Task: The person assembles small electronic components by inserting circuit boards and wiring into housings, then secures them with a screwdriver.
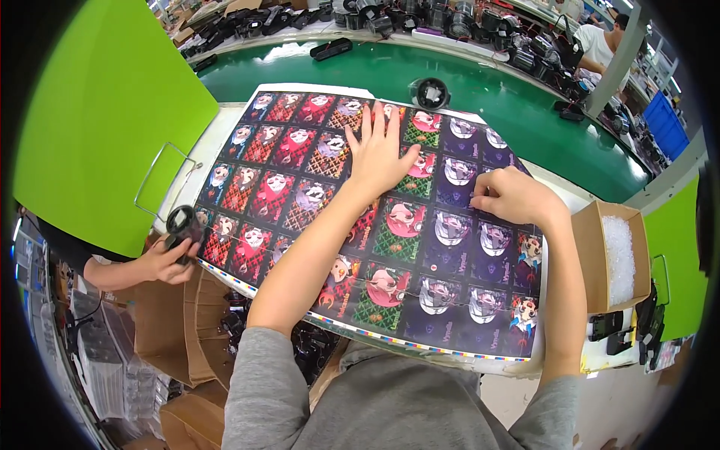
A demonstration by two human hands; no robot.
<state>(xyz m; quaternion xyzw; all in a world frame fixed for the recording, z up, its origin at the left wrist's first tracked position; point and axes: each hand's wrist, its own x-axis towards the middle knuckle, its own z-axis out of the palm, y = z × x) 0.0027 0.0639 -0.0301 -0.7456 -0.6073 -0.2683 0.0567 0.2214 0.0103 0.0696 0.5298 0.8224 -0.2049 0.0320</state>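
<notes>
A large printed sheet [405,251], covered in rows of dark rectangular cartoon-character pictures, lies across the work surface in front of me. My left hand [379,156] rests flat on its upper middle, fingers spread. To the right, my right hand [516,196] is curled over the purple pictures with thumb and forefinger pinched together. Whatever is between those fingertips, if anything, is too small to make out. Just past the sheet's far edge stands a round black part [432,93] with a hollow top.
At the left, another person's hand [171,259] holds a black cylindrical part [182,223]. Green panels [105,112] flank the station. A green conveyor belt [495,112] runs behind it. On the right sits a cardboard box [592,259] of clear small pieces; open cartons [161,330] stand lower left.
</notes>
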